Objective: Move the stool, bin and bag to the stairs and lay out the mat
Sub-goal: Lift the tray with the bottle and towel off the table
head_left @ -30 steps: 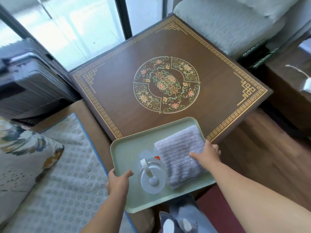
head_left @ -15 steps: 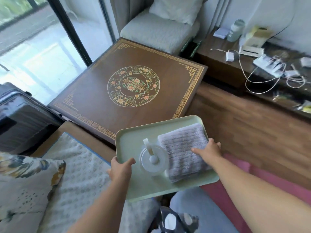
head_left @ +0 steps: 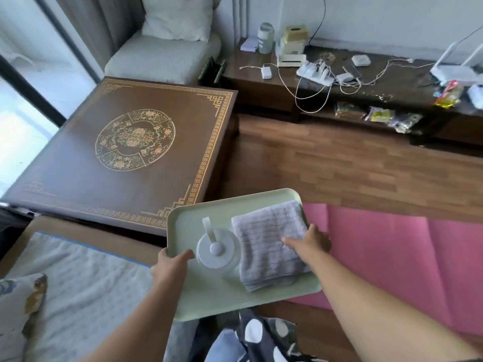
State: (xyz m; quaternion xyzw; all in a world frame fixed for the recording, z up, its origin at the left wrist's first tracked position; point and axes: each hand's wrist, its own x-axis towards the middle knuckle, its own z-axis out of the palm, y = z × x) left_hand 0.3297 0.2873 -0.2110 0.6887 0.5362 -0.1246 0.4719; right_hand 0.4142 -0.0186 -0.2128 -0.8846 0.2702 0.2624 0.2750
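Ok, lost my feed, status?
Left hand and right hand grip pale green tray. Pink mat lies flat. Floor ahead clear.

We count two hands, the left hand point(head_left: 171, 266) and the right hand point(head_left: 311, 240). We see one green tray point(head_left: 209, 296), carrying one folded grey towel point(head_left: 266, 246) and one white-lidded jug point(head_left: 217, 250). There is one patterned brown table point(head_left: 125, 152), one pink mat point(head_left: 407, 259), and two white cushions point(head_left: 177, 17).
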